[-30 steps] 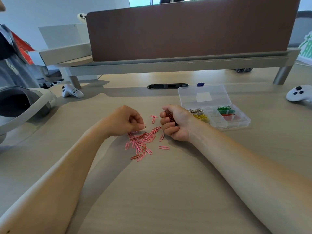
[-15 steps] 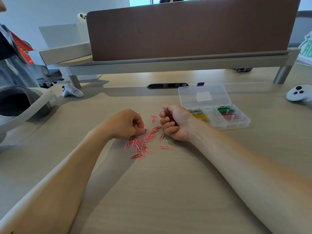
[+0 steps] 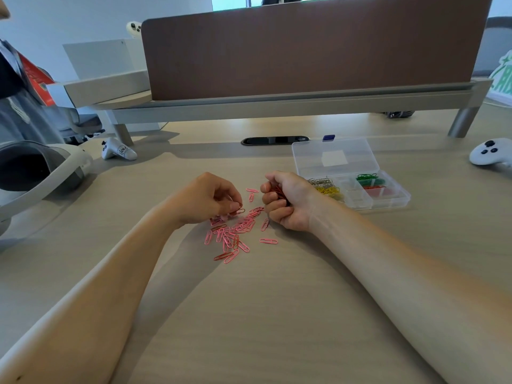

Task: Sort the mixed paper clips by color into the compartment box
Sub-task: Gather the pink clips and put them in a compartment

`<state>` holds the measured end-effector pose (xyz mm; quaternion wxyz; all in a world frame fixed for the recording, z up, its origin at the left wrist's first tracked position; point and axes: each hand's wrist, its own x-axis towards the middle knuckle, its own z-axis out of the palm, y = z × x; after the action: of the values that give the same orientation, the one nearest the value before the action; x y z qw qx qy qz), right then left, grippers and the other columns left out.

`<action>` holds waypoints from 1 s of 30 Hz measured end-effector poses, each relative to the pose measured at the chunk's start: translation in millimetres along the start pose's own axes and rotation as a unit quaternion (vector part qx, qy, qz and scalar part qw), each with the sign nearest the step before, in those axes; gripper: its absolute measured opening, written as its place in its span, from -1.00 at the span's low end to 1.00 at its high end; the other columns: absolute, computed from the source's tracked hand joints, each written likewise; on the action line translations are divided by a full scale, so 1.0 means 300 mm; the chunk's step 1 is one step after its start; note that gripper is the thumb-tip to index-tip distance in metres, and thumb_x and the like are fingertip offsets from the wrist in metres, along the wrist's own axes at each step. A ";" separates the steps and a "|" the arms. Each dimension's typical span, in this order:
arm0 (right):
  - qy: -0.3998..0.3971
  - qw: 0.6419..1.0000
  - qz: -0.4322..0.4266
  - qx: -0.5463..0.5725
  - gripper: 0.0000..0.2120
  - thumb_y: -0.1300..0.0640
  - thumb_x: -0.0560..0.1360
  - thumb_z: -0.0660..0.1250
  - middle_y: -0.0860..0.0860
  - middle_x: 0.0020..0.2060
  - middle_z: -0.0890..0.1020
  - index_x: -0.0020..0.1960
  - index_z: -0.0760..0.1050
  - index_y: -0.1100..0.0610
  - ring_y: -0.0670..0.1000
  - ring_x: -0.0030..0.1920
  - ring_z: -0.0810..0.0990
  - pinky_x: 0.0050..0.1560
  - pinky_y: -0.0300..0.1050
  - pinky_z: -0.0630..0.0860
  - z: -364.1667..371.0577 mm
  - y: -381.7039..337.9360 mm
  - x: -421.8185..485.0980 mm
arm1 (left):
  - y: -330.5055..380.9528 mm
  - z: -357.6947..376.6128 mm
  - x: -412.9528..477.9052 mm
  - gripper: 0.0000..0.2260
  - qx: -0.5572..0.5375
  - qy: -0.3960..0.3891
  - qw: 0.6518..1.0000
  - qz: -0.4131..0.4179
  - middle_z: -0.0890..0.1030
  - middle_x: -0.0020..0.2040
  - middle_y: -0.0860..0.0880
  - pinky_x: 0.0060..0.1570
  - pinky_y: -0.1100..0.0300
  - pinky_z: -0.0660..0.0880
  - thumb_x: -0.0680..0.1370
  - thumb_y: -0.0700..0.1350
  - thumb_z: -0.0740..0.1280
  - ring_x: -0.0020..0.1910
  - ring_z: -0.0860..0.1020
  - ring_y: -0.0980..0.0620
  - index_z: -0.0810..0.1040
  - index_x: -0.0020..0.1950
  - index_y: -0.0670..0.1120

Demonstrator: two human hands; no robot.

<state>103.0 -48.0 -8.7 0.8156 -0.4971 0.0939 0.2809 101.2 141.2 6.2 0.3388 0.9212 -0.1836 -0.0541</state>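
Step now: pick out red clips [image 3: 278, 191]. Left hand [image 3: 206, 198] pinches one, right hand [image 3: 291, 202] grips a bunch. Next they need the box [image 3: 388, 204].

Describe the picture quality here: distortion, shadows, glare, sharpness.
Head view: wide-angle distortion warps the desk divider and stretches the left forearm and right forearm toward the bottom corners; soft shadows lie on the table beside each arm; the pink paper clips look sharp; the window strip at the top is blown out; the compartment box shows no strong glare.
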 end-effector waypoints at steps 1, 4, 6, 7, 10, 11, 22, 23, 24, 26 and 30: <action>0.000 1.000 0.000 0.000 -0.63 0.01 0.64 0.07 -0.06 -0.57 0.25 -0.32 0.30 0.09 -0.15 -0.65 0.12 -0.73 -0.36 0.00 0.000 -0.001 0.000 | -0.001 0.001 -0.001 -0.93 -0.014 -0.002 1.000 -0.008 0.68 -0.26 -0.14 -0.25 0.20 0.54 0.50 -0.31 0.39 -0.34 0.60 0.02 0.64 -0.11 -0.17; 0.001 1.000 -0.001 -0.001 -0.63 0.01 0.64 0.07 -0.05 -0.57 0.26 -0.32 0.31 0.10 -0.15 -0.64 0.12 -0.73 -0.36 0.01 -0.001 -0.001 -0.001 | 0.002 0.003 -0.002 -0.96 -0.030 0.008 0.999 -0.016 0.67 -0.29 -0.05 -0.29 0.27 0.52 0.50 -0.29 0.40 -0.35 0.58 0.08 0.64 -0.13 -0.18; 0.001 1.000 -0.001 0.000 -0.63 0.01 0.64 0.07 -0.05 -0.57 0.26 -0.32 0.31 0.10 -0.15 -0.64 0.12 -0.73 -0.36 0.00 -0.001 0.001 -0.002 | 0.006 0.000 -0.001 -0.96 -0.028 0.021 0.999 -0.019 0.67 -0.25 -0.05 -0.31 0.29 0.51 0.50 -0.26 0.41 -0.35 0.57 0.12 0.65 -0.14 -0.16; 0.000 1.000 0.000 0.000 -0.63 0.01 0.64 0.07 -0.05 -0.57 0.26 -0.32 0.31 0.10 -0.15 -0.64 0.13 -0.72 -0.36 0.00 0.000 0.001 -0.004 | 0.008 -0.001 -0.001 -0.95 -0.041 0.020 0.999 -0.022 0.68 -0.25 -0.06 -0.33 0.30 0.51 0.50 -0.27 0.40 -0.36 0.57 0.13 0.64 -0.14 -0.16; 0.000 1.000 0.002 0.000 -0.63 0.01 0.63 0.07 -0.05 -0.56 0.26 -0.32 0.30 0.09 -0.15 -0.64 0.13 -0.72 -0.37 0.00 -0.003 0.000 -0.004 | 0.012 -0.004 -0.004 -0.92 -0.103 0.013 0.994 -0.031 0.69 -0.25 -0.10 -0.33 0.30 0.54 0.52 -0.31 0.36 -0.37 0.59 0.11 0.62 -0.13 -0.19; 0.001 1.000 0.002 0.002 -0.63 0.01 0.63 0.08 -0.05 -0.56 0.26 -0.32 0.30 0.09 -0.15 -0.64 0.13 -0.72 -0.37 0.00 -0.004 -0.002 -0.004 | 0.014 -0.005 -0.005 -0.93 -0.121 0.014 0.992 -0.033 0.69 -0.25 -0.11 -0.32 0.30 0.56 0.53 -0.31 0.35 -0.37 0.60 0.09 0.62 -0.12 -0.21; 0.013 1.000 0.027 0.004 -0.66 0.04 0.62 0.09 -0.01 -0.54 0.32 -0.29 0.33 0.14 -0.15 -0.64 0.19 -0.71 -0.40 0.05 0.002 -0.004 -0.005 | 0.070 -0.010 -0.019 -0.95 -0.317 0.041 0.947 -0.030 0.68 -0.16 -0.21 -0.30 0.26 0.61 0.53 -0.28 0.32 -0.28 0.66 -0.02 0.57 -0.10 -0.23; 0.011 0.999 0.033 0.001 -0.65 0.03 0.63 0.08 -0.01 -0.53 0.33 -0.28 0.34 0.16 -0.15 -0.64 0.20 -0.72 -0.40 0.08 0.005 -0.003 -0.007 | 0.075 -0.009 -0.018 -0.95 -0.334 0.043 0.941 -0.027 0.69 -0.16 -0.21 -0.30 0.27 0.61 0.53 -0.28 0.32 -0.28 0.66 -0.01 0.57 -0.09 -0.23; 0.007 0.999 0.040 -0.002 -0.64 0.02 0.63 0.08 0.00 -0.53 0.34 -0.27 0.36 0.17 -0.14 -0.64 0.21 -0.73 -0.39 0.11 0.008 -0.002 -0.007 | 0.082 -0.005 -0.019 -0.95 -0.348 0.044 0.936 -0.023 0.69 -0.15 -0.20 -0.29 0.27 0.61 0.53 -0.28 0.32 -0.27 0.67 -0.01 0.57 -0.08 -0.24; -0.016 0.998 0.061 -0.010 -0.61 -0.01 0.63 0.06 0.02 -0.52 0.35 -0.26 0.37 0.19 -0.14 -0.63 0.24 -0.73 -0.39 0.16 0.013 0.001 -0.005 | 0.092 0.005 -0.018 -0.94 -0.374 0.046 0.926 -0.014 0.69 -0.15 -0.19 -0.26 0.26 0.62 0.52 -0.28 0.32 -0.26 0.67 -0.01 0.57 -0.06 -0.24; -0.072 0.993 0.094 -0.027 -0.61 -0.02 0.61 0.07 0.06 -0.47 0.43 -0.22 0.44 0.23 -0.11 -0.58 0.41 -0.69 -0.39 0.28 0.024 0.008 -0.007 | 0.100 0.035 -0.012 -0.93 -0.341 0.074 0.937 0.018 0.69 -0.14 -0.19 -0.24 0.25 0.60 0.52 -0.26 0.34 -0.23 0.66 -0.01 0.58 -0.04 -0.24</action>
<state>99.0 -41.7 -6.1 0.7765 -0.4861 0.0733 0.3942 86.4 115.2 17.5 0.6460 0.7484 -0.1450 -0.0386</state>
